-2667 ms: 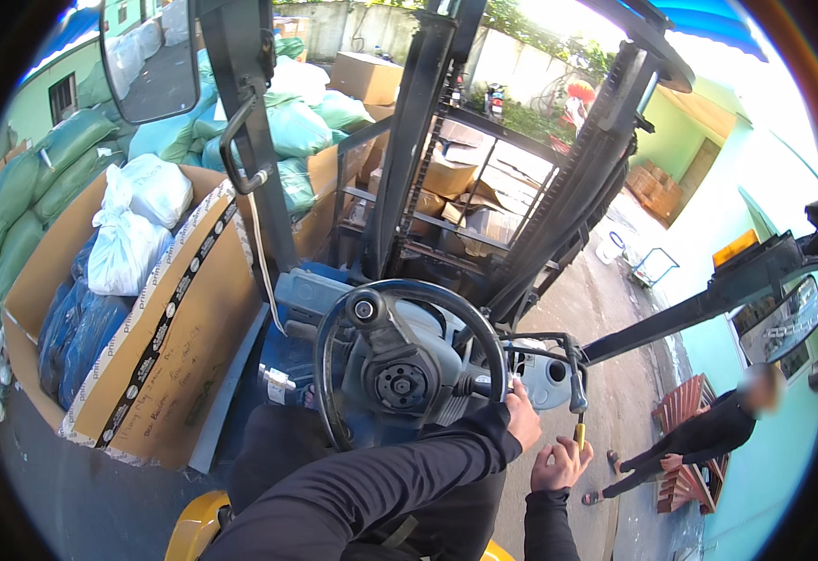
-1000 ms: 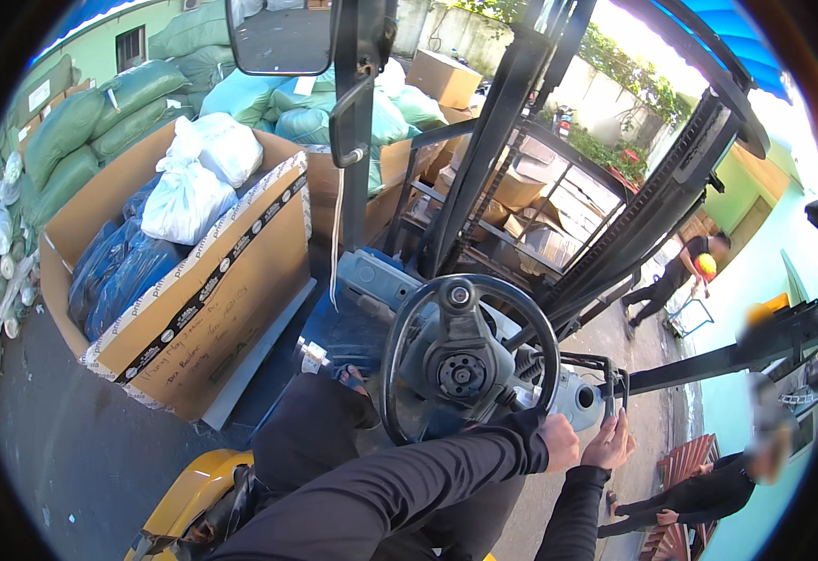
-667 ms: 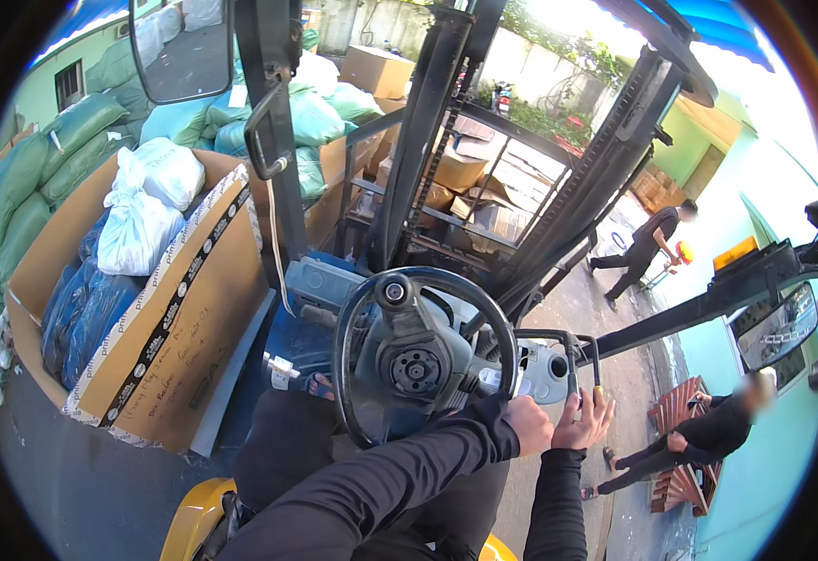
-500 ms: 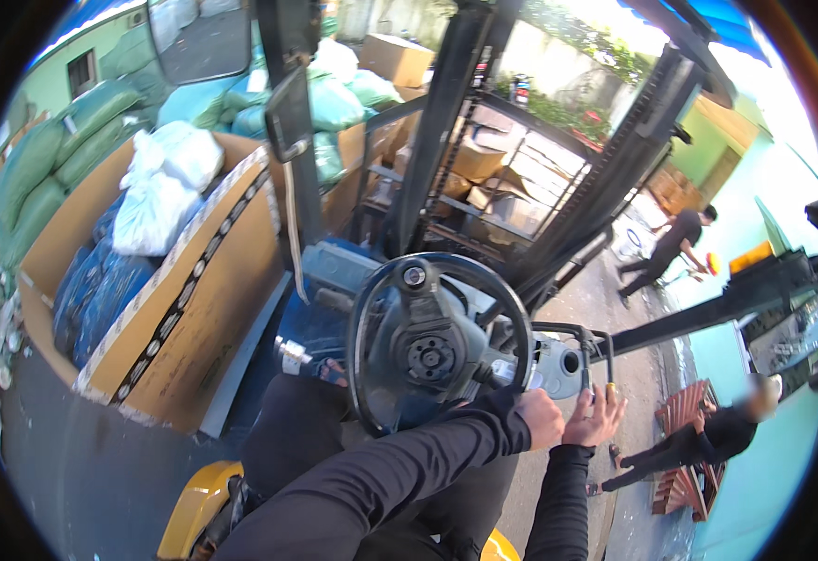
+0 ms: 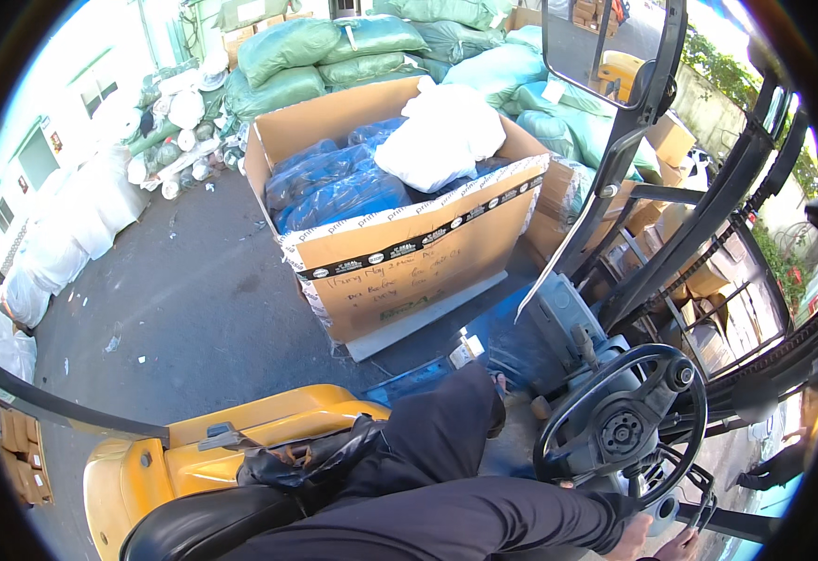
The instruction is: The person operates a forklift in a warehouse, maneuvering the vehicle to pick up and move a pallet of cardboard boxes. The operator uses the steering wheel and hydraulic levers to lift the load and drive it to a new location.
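I sit at a forklift's black steering wheel (image 5: 622, 432). My left hand (image 5: 629, 540) is closed at the lower rim of the wheel, partly cut off by the lower picture edge. Its dark sleeve crosses my lap. Just to its right, my right hand (image 5: 679, 546) is at the control levers (image 5: 705, 500), fingers curled against the end of one lever. Only part of that hand shows. A round cup-like opening (image 5: 663, 508) sits in the console between the wheel and the levers.
A big open cardboard box (image 5: 409, 271) holds blue plastic-wrapped bundles (image 5: 339, 192) and a white sack (image 5: 441, 136). Green sacks (image 5: 287, 51) are piled behind it. White sacks (image 5: 77, 220) line the left wall. The forklift mast (image 5: 708, 206) stands at right, with a person (image 5: 783, 465) beyond.
My view has swung left, bringing the cardboard box to the middle and the wheel to the lower right. Both hands stay by the wheel and levers. The right fingers look less spread.
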